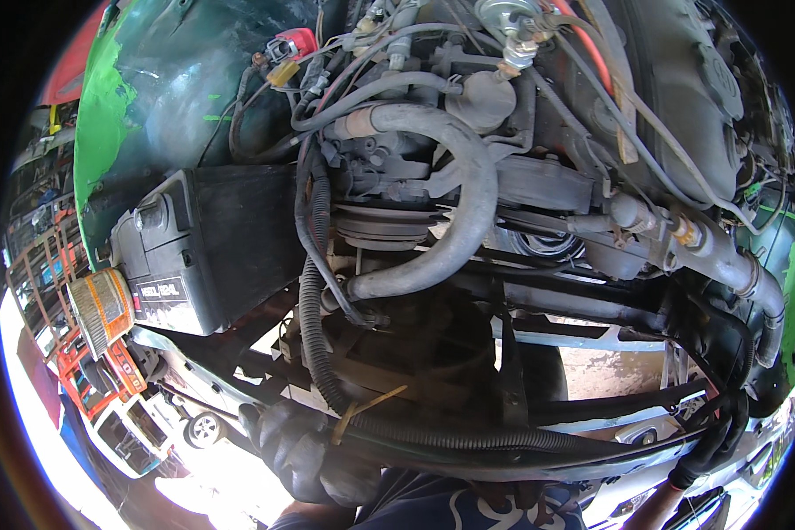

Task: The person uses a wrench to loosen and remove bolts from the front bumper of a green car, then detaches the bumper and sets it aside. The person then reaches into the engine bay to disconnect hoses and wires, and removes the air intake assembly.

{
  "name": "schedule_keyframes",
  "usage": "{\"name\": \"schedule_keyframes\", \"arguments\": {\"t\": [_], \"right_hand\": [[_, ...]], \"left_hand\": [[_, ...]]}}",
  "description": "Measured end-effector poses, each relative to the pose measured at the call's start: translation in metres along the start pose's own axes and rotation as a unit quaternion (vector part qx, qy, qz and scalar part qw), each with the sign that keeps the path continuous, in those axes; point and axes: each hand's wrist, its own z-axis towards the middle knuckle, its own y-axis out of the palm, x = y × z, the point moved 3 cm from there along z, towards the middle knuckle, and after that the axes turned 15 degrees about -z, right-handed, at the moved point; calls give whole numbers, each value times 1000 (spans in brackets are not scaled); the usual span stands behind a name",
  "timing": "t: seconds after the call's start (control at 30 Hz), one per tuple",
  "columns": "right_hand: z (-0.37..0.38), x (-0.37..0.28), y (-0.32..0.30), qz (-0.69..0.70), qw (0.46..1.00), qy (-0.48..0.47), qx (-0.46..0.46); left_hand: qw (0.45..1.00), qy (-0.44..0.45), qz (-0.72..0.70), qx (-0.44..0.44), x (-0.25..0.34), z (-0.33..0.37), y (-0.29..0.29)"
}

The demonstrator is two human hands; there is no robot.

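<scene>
In a dark grey glove, my left hand [299, 450] is curled over the left end of the front crossmember [539, 461] of a vehicle's engine bay. Beside it, a thin yellow strip [371, 408] sticks up next to a corrugated black conduit [320, 353]. My right hand [714, 440], in a black glove, is at the right end of that crossmember. Its fingers are bent around something dark near a thin black hose [744, 353]; shadow hides what they grip. A thick grey curved hose [477, 190] arches over the pulley [384, 228] in the middle.
A black battery [208, 252] stands at the left, with a round pleated air filter [102, 309] beside it. Another grey hose [746, 278] bends down at the right. Wires and a red terminal clamp [293, 42] lie at the top. A toy-like vehicle [132, 433] is outside, lower left.
</scene>
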Motion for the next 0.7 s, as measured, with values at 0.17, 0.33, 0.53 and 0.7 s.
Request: {"name": "schedule_keyframes", "arguments": {"t": [0.17, 0.33, 0.53, 0.7], "right_hand": [[-3, 7, -3, 23, 997, 75, -20], [-2, 8, -3, -37, 999, 11, -16], [-3, 8, 2, -29, 999, 15, 3], [3, -3, 8, -1, 999, -29, 28]], "left_hand": [[1000, -5, 4, -5, -2, -2, -4], [1000, -2, 5, -15, -3, -2, -7], [999, 22, 18, -28, 0, 5, -5], [995, 51, 68, -55, 15, 32, 6]]}}
